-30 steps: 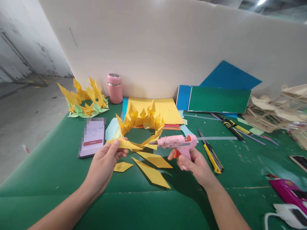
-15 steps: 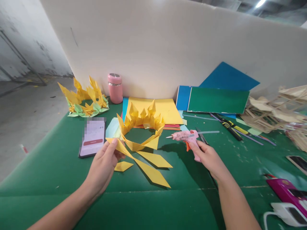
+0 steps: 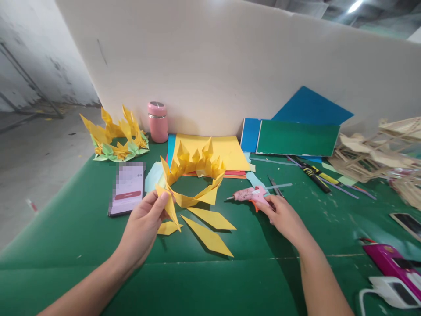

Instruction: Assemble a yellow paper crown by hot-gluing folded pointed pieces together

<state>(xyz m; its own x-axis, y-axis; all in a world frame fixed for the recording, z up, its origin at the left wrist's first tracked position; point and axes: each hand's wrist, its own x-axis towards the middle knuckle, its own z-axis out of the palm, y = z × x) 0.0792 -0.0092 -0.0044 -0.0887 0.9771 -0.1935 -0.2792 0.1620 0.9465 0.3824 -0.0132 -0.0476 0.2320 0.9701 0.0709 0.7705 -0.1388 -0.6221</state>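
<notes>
Fingers of left hand point(image 3: 144, 221) pinch paper petal point(image 3: 169, 205); rt hand point(image 3: 283, 213) grips glue gun point(image 3: 251, 195).

The left hand point(image 3: 144, 221) is pinching a folded yellow paper piece point(image 3: 168, 204) by the yellow paper crown point(image 3: 192, 177), while the right hand point(image 3: 284, 215) is resting on the pink glue gun point(image 3: 250, 194) lying on the green tabletop point(image 3: 197, 281).

Green table point(image 3: 82, 245), phone point(image 3: 127, 193), yellow paper diamonds point(image 3: 210, 228), pink flask point(image 3: 157, 121)
</notes>
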